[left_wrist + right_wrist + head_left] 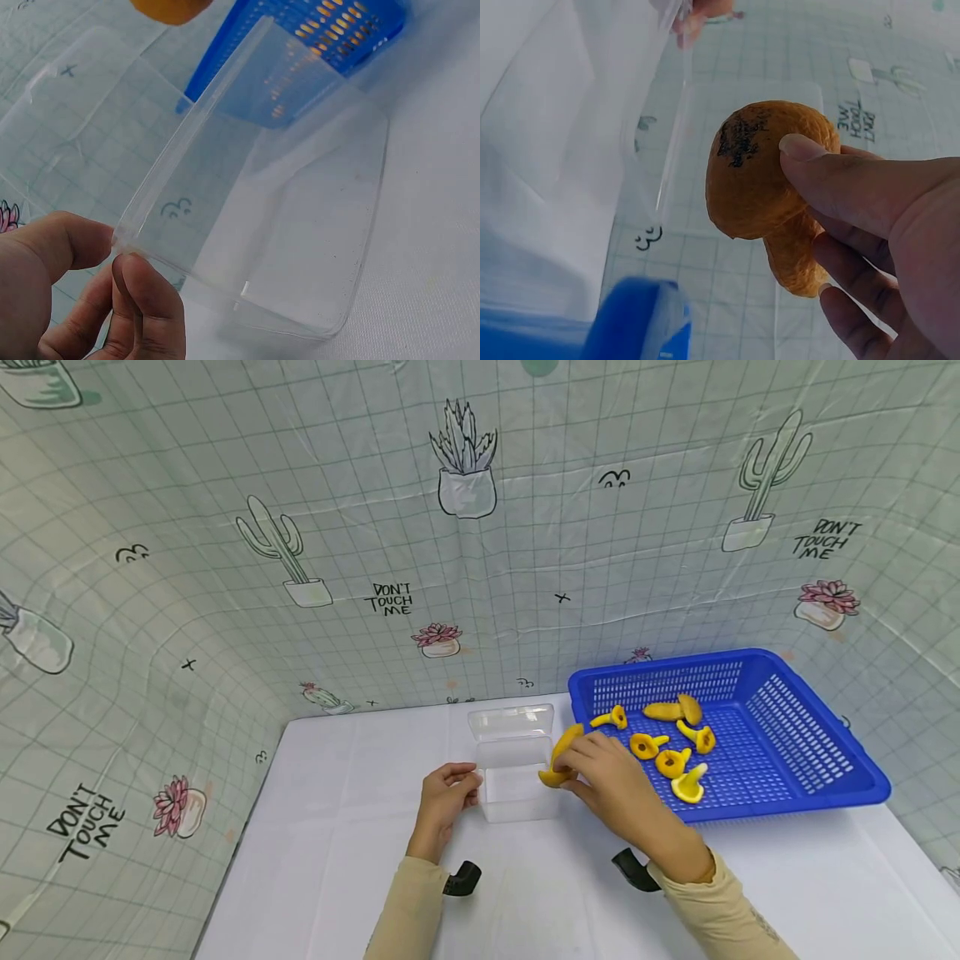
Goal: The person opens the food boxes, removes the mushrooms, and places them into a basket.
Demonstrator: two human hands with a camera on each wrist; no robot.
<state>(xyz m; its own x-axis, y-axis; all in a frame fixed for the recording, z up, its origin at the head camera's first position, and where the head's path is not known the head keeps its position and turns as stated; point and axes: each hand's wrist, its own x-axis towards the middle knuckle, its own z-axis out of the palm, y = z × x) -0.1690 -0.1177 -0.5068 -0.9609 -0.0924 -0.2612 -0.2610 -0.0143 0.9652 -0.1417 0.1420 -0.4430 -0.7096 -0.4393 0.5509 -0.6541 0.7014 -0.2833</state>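
A yellow-brown mushroom (pixel 750 187) with a dark patch on its broad cap and a thick stem is held by my right hand (pixel 618 793), thumb against the cap. In the head view it is just over the right side of a clear plastic box (pixel 519 811). The box stands with its hinged lid (pixel 512 722) folded back toward the wall, and nothing lies inside it. My left hand (pixel 444 797) pinches the left rim of the box between thumb and fingers, seen close up in the left wrist view.
A blue slatted basket (pixel 757 772) stands to the right, holding several yellow mushrooms (pixel 647 745) on its left side. White cloth (pixel 352 843) covers the table. Behind rises a grid-patterned curtain (pixel 525 552) with drawn cacti. Black curved pieces (pixel 462 878) stick out by both wrists.
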